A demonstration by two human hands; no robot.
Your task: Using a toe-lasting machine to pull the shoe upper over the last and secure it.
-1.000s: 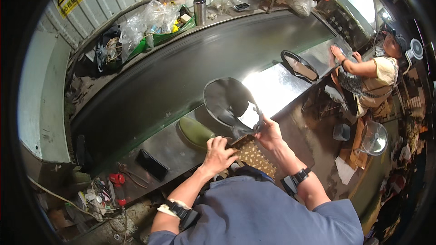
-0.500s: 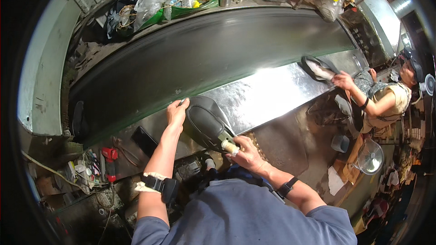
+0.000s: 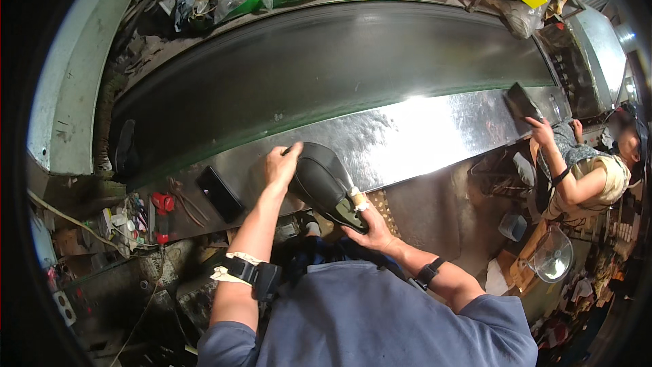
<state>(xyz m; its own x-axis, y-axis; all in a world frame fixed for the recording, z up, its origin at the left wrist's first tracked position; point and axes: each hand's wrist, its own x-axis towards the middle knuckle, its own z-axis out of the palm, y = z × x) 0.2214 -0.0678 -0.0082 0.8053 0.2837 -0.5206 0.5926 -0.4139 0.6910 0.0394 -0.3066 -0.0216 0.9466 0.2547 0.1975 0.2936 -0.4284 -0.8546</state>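
A black leather shoe (image 3: 323, 182) rests on the shiny metal ledge (image 3: 421, 136) in front of me, toe pointing to the far left. My left hand (image 3: 282, 165) lies over its toe and upper. My right hand (image 3: 367, 225) grips the heel end from below, with a taped fingertip on the sole edge. Both hands hold the shoe. A black watch sits on my right wrist, and a black strap with white cloth wraps my left forearm.
A wide dark conveyor belt (image 3: 326, 68) curves behind the ledge. A black phone (image 3: 219, 192) and red-handled tools (image 3: 161, 202) lie at the left. At the right, another person (image 3: 584, 170) reaches up to a dark shoe part (image 3: 523, 102). Bags, a steel flask and a yellow box line the far shelf.
My left hand came back from the belt's edge onto the shoe's toe. The shoe turned from sole-up to lying on the ledge between both hands. The other person's hand rose to the ledge.
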